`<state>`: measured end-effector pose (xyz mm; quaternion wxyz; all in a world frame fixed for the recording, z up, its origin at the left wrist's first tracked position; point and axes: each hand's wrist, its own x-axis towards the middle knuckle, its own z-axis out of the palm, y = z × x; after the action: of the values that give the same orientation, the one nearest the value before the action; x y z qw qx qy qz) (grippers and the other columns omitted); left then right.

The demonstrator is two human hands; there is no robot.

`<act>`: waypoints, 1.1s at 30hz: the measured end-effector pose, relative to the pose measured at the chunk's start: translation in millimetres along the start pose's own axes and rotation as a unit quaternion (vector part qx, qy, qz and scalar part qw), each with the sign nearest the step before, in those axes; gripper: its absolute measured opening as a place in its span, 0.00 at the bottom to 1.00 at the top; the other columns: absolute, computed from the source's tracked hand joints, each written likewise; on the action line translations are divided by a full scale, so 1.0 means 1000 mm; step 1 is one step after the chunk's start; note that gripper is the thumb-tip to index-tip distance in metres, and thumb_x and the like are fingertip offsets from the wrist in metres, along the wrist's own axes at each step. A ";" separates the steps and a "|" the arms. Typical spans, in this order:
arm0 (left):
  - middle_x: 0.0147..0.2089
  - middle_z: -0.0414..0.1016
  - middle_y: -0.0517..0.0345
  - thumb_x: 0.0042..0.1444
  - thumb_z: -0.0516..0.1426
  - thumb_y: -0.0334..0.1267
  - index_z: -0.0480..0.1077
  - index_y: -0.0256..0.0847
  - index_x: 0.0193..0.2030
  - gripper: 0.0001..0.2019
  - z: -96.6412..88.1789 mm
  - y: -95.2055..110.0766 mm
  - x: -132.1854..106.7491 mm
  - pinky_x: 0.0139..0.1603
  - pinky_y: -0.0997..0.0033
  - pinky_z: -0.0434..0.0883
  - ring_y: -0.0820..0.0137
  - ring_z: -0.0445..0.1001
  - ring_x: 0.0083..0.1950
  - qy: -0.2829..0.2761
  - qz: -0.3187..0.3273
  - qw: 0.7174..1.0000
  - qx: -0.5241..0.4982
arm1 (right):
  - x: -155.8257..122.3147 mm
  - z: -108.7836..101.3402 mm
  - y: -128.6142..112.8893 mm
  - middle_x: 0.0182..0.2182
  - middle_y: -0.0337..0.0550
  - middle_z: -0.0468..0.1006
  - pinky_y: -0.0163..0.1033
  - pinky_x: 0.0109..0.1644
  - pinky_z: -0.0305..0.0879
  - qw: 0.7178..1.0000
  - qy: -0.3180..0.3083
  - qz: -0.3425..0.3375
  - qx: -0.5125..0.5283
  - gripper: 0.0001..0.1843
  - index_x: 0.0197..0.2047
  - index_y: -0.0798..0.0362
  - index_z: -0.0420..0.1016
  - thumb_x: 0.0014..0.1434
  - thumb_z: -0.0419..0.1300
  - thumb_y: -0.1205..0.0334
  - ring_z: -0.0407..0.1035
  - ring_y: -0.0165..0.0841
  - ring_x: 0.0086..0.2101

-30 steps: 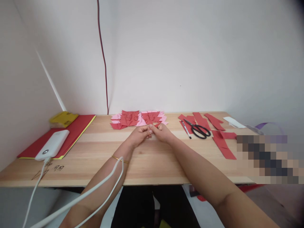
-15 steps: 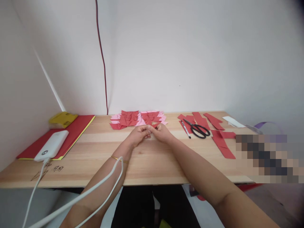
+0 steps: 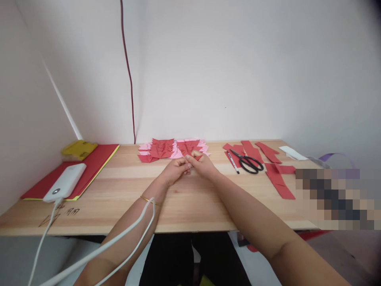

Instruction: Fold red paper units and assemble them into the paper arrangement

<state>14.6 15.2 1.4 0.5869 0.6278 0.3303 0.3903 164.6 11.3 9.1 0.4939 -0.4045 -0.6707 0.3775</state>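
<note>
We see pink and red folded papers (image 3: 162, 149), red strips (image 3: 279, 184), black scissors (image 3: 241, 158) and a tan, streak-grained tabletop (image 3: 193, 210).

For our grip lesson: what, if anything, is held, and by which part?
A red piece, apparently paper, is in the right hand. Which part is held, and whether the left hand also grips it, cannot be told.

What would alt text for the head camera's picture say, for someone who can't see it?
A person's left hand and right hand meet above a wooden table, a bit of red paper showing at the right fingers. Behind lies folded red and pink paper; to the right, scissors, a pen and red strips; to the left, a power bank.
</note>
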 end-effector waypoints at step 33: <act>0.21 0.64 0.63 0.49 0.60 0.49 0.65 0.37 0.23 0.17 -0.001 -0.002 0.004 0.27 0.75 0.55 0.78 0.58 0.23 0.111 0.031 0.993 0.036 | 0.007 0.001 0.017 0.22 0.34 0.66 0.34 0.29 0.56 0.999 0.026 0.021 -0.012 0.16 0.27 0.52 0.64 0.50 0.60 0.49 0.59 0.27 0.25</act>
<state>15.3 19.6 0.0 0.5110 0.6111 0.3883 0.4633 165.4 24.3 -3.6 0.4983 -0.4343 -0.6533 0.3692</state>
